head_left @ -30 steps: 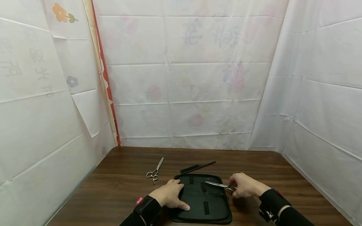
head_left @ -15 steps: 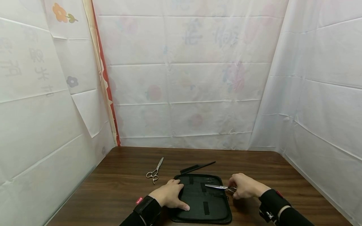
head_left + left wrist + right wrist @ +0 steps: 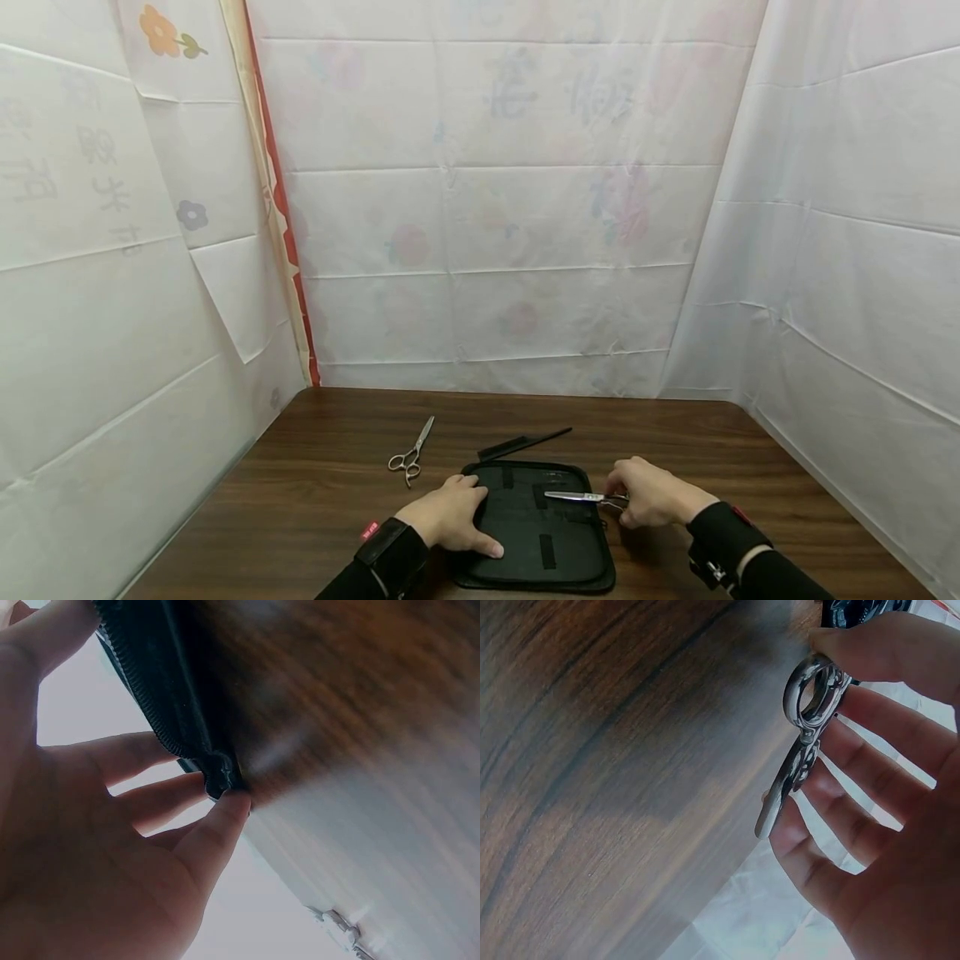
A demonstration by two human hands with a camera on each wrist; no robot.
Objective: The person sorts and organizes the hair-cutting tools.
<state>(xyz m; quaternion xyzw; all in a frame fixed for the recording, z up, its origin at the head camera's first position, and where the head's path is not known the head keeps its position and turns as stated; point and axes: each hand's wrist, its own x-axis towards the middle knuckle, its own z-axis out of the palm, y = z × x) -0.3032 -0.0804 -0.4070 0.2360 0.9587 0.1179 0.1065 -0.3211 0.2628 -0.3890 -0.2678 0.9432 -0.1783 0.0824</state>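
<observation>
An open black zip case (image 3: 525,533) lies flat on the table in the head view. My left hand (image 3: 450,515) rests on its left edge, thumb over the inner face; the left wrist view has its fingertips (image 3: 232,806) against the zippered rim. With fingers and thumb my right hand (image 3: 654,493) holds silver hairdressing scissors (image 3: 576,497) by the handle loops. Their blades point left over the case's upper right, close to a dark strap (image 3: 540,497); whether they touch it I cannot tell. In the right wrist view, the loops and finger rest (image 3: 776,791) show against the fingers.
A second pair of silver scissors (image 3: 414,454) lies left of the case. Behind the case is a black tail comb (image 3: 517,446). White patterned sheets (image 3: 487,250) enclose the wooden table (image 3: 300,500) at the back and sides.
The scissors' blade tip has swung slightly toward me, so the blades now lie nearly level across the case. Both hands stay almost where they were.
</observation>
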